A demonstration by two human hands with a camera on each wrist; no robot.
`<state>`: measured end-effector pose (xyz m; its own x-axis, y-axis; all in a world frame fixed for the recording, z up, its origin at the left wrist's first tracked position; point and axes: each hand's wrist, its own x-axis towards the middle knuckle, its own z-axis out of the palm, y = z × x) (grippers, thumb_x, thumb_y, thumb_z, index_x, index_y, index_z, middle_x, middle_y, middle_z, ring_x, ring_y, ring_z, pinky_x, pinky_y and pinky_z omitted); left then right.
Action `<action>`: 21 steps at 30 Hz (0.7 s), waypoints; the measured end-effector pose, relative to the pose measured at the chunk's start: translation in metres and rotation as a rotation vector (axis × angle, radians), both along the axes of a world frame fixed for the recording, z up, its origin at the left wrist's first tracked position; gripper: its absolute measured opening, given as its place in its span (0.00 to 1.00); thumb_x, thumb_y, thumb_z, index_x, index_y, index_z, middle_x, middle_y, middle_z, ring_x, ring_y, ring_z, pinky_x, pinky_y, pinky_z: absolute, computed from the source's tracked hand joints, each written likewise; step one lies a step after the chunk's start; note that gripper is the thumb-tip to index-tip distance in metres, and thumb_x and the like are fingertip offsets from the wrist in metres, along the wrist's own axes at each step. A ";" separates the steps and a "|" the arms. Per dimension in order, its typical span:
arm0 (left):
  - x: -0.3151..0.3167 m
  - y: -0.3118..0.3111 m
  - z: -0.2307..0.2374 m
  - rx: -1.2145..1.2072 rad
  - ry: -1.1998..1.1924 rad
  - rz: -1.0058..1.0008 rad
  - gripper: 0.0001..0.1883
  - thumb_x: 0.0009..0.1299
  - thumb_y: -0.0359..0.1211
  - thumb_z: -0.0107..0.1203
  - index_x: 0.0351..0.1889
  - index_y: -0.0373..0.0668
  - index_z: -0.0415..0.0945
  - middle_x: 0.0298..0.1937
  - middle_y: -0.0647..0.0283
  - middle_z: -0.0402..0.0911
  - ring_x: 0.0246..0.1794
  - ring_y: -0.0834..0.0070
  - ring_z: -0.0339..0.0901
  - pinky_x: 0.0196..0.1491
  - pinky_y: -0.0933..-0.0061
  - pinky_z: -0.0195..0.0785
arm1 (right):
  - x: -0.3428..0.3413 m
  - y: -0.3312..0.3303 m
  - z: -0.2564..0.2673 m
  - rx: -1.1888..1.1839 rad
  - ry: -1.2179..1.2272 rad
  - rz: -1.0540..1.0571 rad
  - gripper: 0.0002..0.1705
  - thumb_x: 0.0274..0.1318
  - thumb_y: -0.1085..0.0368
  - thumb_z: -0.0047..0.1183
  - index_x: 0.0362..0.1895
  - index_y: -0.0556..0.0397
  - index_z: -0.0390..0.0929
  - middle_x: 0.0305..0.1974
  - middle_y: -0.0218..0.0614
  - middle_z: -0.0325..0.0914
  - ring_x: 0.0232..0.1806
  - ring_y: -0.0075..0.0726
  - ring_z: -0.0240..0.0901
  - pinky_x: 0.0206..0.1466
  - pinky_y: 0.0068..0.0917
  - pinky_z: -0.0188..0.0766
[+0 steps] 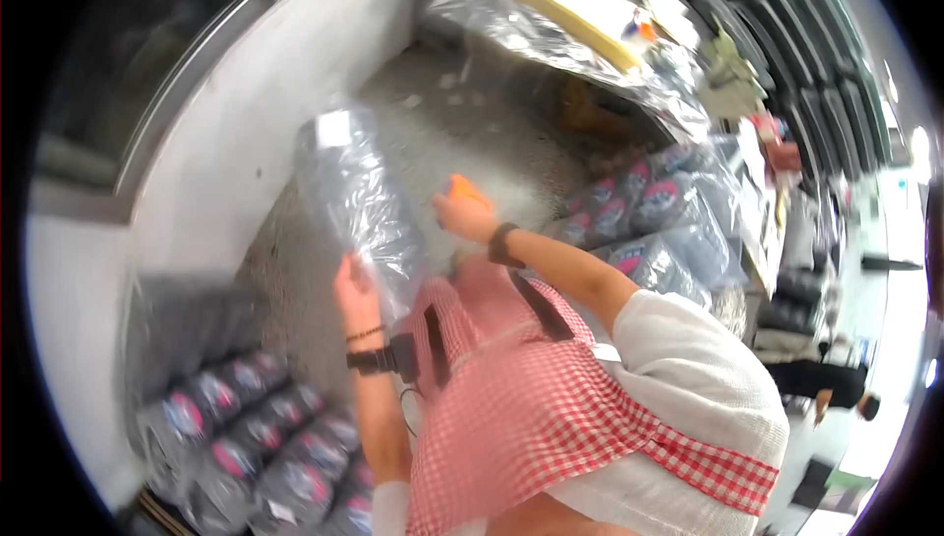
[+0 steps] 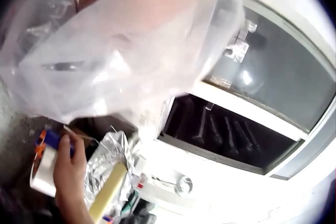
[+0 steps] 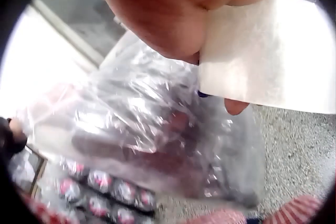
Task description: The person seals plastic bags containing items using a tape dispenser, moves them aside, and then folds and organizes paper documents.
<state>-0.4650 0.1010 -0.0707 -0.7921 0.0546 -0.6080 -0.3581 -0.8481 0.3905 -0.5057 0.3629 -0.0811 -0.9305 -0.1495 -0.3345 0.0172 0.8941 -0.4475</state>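
A clear plastic bag (image 1: 369, 192) with a dark grey roll inside slants up in front of the person, a white label (image 1: 334, 129) near its far end. My left hand (image 1: 356, 285) grips the bag's side close to the near end. In the left wrist view, loose plastic (image 2: 121, 71) covers much of that hand. Held in my right hand (image 1: 467, 216), just right of the bag, is a tape dispenser (image 2: 47, 166) with blue and orange parts. Its wide whitish roll (image 3: 262, 56) shows up close in the right wrist view, overlapping the bag there.
Bagged dark rolls with pink labels (image 1: 221, 408) are stacked at lower left, and more bagged rolls (image 1: 639, 202) lie at right. Foil-covered stuff with a yellow bar (image 1: 570, 20) stands at the back. A white wall (image 1: 211, 133) rises at left. Far right, another person (image 1: 831, 379) stands.
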 end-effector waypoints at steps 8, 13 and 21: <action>0.041 0.053 0.026 -0.417 -0.180 -0.562 0.16 0.73 0.41 0.48 0.45 0.36 0.74 0.31 0.66 0.77 0.32 0.78 0.75 0.39 0.77 0.71 | 0.005 0.002 0.024 0.155 0.292 0.122 0.07 0.54 0.65 0.45 0.38 0.47 0.71 0.25 0.47 0.75 0.23 0.50 0.76 0.22 0.44 0.70; 0.050 0.081 0.005 -0.458 -0.114 -0.397 0.37 0.71 0.59 0.36 0.66 0.38 0.54 0.67 0.57 0.53 0.66 0.64 0.53 0.65 0.60 0.48 | 0.012 0.028 0.002 0.012 0.133 0.138 0.05 0.55 0.66 0.43 0.35 0.51 0.69 0.21 0.42 0.75 0.23 0.48 0.77 0.22 0.43 0.72; 0.019 0.036 -0.038 -1.254 -0.095 -0.141 0.34 0.69 0.54 0.44 0.63 0.38 0.57 0.66 0.55 0.59 0.65 0.63 0.58 0.64 0.61 0.52 | -0.024 0.044 0.012 0.167 0.232 0.209 0.09 0.53 0.61 0.49 0.40 0.44 0.73 0.24 0.42 0.72 0.22 0.47 0.74 0.21 0.39 0.71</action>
<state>-0.4455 0.1372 -0.1089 -0.7772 -0.5181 -0.3571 -0.4855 0.1328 0.8641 -0.5293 0.4064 -0.0689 -0.9398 -0.3057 -0.1531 -0.2588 0.9287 -0.2655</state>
